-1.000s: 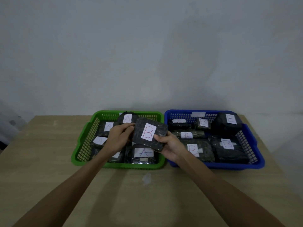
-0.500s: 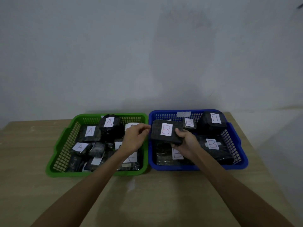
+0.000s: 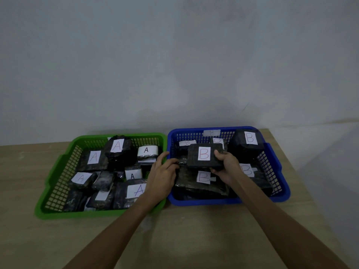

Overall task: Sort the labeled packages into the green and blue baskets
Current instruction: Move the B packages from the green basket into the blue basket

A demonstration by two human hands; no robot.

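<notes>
Package marked B point(image 3: 204, 154) was over the blue basket point(image 3: 281, 167), label up, likely so its letter matched the B packages beneath. Right hand point(image 3: 226, 167) pinched its right end. Left hand point(image 3: 163, 175), fingers loosely spread, held nothing, over the divide beside the green basket point(image 3: 58, 171) of A packages. Both baskets sat on the table point(image 3: 194, 239).

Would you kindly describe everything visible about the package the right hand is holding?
The held package is a flat, dark, rectangular parcel in what looks like black plastic wrap, with a white paper label bearing a red B. It is tilted, label toward the camera, above the other B packages inside the blue basket. The right hand grips its right edge; the left hand is beside it, not touching.
</notes>
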